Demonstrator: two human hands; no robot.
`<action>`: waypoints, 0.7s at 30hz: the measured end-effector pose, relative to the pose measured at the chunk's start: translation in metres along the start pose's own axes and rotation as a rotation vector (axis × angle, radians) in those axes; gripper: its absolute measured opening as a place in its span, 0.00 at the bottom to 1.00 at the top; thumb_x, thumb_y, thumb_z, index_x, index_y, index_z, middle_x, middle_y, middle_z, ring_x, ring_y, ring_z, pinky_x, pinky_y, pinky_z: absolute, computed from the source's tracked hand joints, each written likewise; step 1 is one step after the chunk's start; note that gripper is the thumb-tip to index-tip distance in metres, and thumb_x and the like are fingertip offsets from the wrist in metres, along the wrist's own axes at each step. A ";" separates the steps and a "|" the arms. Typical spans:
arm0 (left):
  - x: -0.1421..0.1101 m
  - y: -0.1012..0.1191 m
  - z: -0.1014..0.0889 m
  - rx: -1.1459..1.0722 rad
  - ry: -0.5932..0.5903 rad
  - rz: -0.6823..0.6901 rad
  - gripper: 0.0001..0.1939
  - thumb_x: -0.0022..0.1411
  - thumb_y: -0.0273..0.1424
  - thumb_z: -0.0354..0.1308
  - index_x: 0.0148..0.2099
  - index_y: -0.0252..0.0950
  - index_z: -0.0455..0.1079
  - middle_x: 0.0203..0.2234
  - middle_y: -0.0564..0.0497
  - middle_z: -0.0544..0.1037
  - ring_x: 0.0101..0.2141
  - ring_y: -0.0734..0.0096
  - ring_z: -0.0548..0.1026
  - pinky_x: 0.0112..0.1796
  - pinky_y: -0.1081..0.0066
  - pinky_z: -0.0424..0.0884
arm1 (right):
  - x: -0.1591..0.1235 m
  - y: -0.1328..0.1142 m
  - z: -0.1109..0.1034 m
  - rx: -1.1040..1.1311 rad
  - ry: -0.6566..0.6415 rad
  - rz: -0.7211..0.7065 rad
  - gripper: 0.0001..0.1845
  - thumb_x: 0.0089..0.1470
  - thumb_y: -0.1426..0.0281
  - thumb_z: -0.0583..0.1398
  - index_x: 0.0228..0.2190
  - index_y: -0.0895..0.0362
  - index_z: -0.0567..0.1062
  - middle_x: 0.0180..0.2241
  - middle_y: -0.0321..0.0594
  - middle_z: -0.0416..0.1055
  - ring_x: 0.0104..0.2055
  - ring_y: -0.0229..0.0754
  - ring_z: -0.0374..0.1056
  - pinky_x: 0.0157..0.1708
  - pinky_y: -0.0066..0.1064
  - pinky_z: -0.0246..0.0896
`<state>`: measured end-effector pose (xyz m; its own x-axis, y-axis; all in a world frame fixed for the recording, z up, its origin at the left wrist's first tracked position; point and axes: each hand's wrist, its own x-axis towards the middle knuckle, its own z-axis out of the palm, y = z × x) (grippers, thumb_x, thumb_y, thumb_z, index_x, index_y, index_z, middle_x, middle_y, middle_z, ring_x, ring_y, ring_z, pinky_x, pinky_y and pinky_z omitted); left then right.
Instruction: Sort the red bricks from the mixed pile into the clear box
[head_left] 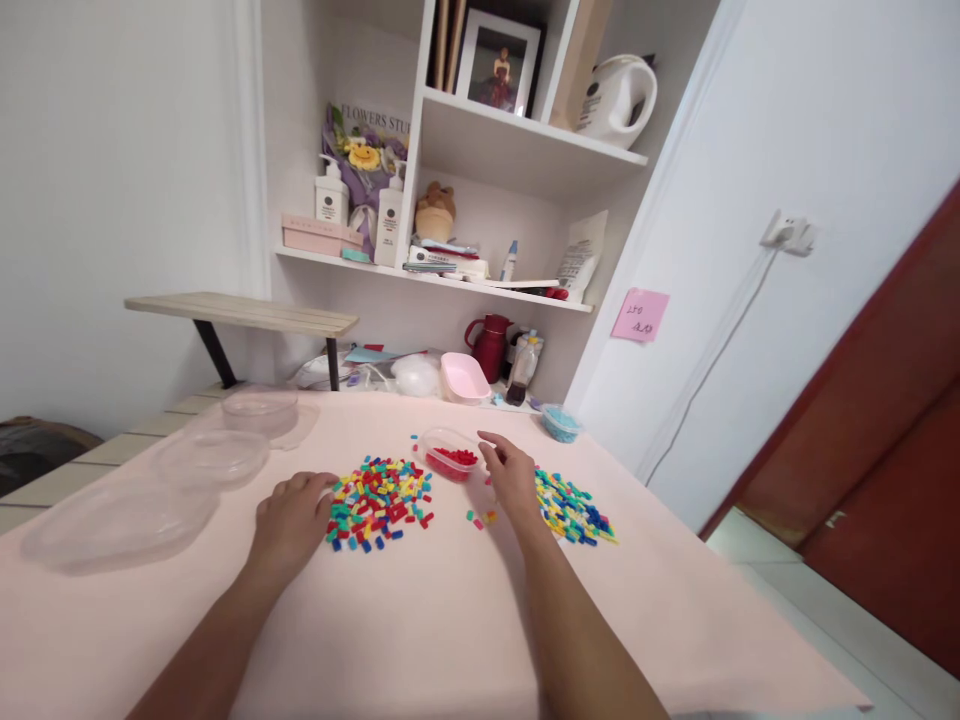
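My left hand rests at the left edge of a mixed pile of small coloured blocks. Its fingers are loosely bent and apart, with the tips beside the blocks, and no block shows in it. My right hand reaches to the right end of a small clear container holding red blocks. Thumb and fingers are slightly apart next to its rim; I cannot tell if they touch it. A second pile of blocks, with blue, yellow and green pieces, lies just right of my right hand.
Several clear containers stand along the table's left side. A lidded tub of blue pieces sits at the back right. Loose blocks lie between the piles. Behind the table are a pink basin, a red jug and shelves.
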<state>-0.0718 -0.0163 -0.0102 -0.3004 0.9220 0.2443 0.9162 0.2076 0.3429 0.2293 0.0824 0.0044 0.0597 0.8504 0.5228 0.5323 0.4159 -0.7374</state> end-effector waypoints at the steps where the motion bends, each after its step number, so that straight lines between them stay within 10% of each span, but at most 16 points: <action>1: 0.000 0.000 0.000 0.000 0.002 0.003 0.21 0.66 0.32 0.42 0.53 0.46 0.73 0.54 0.49 0.76 0.54 0.57 0.71 0.53 0.56 0.65 | -0.002 -0.002 0.000 0.019 -0.007 -0.020 0.24 0.59 0.54 0.54 0.45 0.55 0.81 0.22 0.35 0.70 0.25 0.41 0.65 0.30 0.30 0.60; 12: -0.002 0.003 -0.003 0.006 -0.001 -0.004 0.21 0.67 0.32 0.42 0.53 0.46 0.73 0.54 0.49 0.76 0.53 0.57 0.71 0.52 0.57 0.65 | -0.025 -0.025 0.013 -0.156 -0.456 -0.288 0.12 0.58 0.72 0.58 0.37 0.52 0.82 0.39 0.41 0.78 0.40 0.43 0.72 0.44 0.31 0.63; 21: -0.001 0.003 -0.004 -0.012 0.002 -0.004 0.20 0.66 0.33 0.43 0.52 0.45 0.74 0.53 0.48 0.77 0.53 0.57 0.71 0.52 0.56 0.65 | -0.040 -0.039 0.023 -0.361 -0.551 -0.237 0.12 0.57 0.70 0.61 0.42 0.47 0.79 0.42 0.38 0.74 0.40 0.41 0.69 0.36 0.29 0.57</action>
<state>-0.0696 -0.0174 -0.0055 -0.3047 0.9206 0.2443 0.9115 0.2075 0.3550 0.1871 0.0395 0.0025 -0.4786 0.8293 0.2885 0.7311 0.5584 -0.3920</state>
